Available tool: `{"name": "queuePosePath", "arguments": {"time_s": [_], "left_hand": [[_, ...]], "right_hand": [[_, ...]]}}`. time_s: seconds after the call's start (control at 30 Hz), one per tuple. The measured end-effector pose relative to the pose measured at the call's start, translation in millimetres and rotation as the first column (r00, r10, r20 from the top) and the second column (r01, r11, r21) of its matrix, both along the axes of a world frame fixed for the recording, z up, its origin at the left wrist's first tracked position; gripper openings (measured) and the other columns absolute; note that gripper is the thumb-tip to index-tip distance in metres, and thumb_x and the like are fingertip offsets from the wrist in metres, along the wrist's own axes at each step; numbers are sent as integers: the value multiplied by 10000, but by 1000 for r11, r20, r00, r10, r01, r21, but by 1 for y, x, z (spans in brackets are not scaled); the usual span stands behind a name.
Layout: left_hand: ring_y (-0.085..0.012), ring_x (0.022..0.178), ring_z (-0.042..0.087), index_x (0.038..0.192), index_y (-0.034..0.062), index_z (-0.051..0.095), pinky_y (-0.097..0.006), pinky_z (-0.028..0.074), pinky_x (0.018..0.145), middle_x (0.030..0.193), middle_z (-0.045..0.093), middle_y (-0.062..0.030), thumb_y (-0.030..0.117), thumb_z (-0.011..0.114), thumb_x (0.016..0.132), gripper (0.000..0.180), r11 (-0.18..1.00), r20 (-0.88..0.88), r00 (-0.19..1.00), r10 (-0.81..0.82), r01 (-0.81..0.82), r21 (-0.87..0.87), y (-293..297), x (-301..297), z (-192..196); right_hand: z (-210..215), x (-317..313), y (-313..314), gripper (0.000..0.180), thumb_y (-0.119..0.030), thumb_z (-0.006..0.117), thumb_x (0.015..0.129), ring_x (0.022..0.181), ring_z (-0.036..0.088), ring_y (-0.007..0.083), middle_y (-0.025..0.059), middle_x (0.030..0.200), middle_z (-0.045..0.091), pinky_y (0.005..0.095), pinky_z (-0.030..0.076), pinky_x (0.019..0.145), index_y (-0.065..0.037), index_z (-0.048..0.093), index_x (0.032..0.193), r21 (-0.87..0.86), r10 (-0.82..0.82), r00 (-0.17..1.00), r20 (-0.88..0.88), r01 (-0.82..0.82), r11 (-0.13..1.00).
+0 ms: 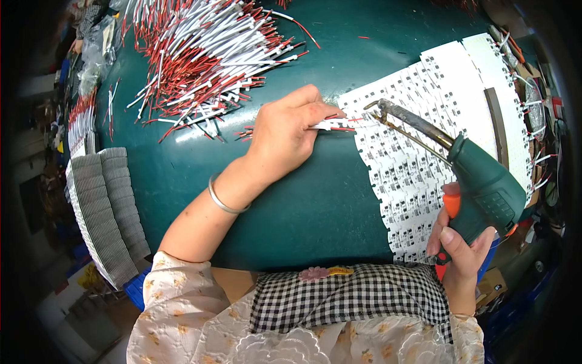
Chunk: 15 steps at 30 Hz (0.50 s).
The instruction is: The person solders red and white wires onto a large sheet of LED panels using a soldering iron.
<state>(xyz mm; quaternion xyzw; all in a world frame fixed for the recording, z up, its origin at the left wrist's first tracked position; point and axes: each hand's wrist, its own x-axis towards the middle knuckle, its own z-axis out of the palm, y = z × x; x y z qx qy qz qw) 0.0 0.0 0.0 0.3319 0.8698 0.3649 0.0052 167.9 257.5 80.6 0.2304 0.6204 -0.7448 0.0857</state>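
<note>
Two hands solder wires to small white circuit boards on a green table.

Right hand [459, 246], at 4 o'clock, is closed around one green soldering gun [479, 182]. Left hand [288, 130] pinches a few red-and-white wires [333, 124] against the sheet of boards [448, 97]. At 8 o'clock lie two grey stacks [106, 206]; at 12 o'clock, one uncountable wire pile [206, 48].

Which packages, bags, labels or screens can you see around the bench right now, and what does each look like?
Clear plastic bags: far left edge of the green table, crumpled and see-through, contents unclear.
Cardboard boxes: below the table's right side, near the right hand, brown, mostly hidden.
Blue bin: under the table's left edge, only a corner shows.
No screens or readable labels in view.
</note>
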Motion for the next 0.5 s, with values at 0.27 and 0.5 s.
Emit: {"name": "queuePosePath", "arguments": {"time_s": [0.27, 0.5], "left_hand": [[-219, 621, 615, 946, 70, 721, -323, 478, 496, 725, 610, -57, -138, 605, 585, 432, 987, -323, 938, -126, 150, 52, -2, 0, -15], [-208, 604, 608, 944, 72, 706, -327, 473, 478, 710, 600, -48, -106, 623, 593, 402, 988, -404, 909, -100, 139, 68, 4, 2, -13]], "right_hand": [[-6, 6, -14, 506, -103, 695, 789, 509, 552, 158, 110, 781, 532, 276, 486, 462, 80, 458, 1197, 130, -29, 1000, -11, 31, 991], [-11, 7, -12, 469, -41, 673, 787, 561, 575, 172, 122, 869, 552, 279, 503, 489, 69, 465, 1193, 87, 17, 1000, 25, -19, 996]]}}
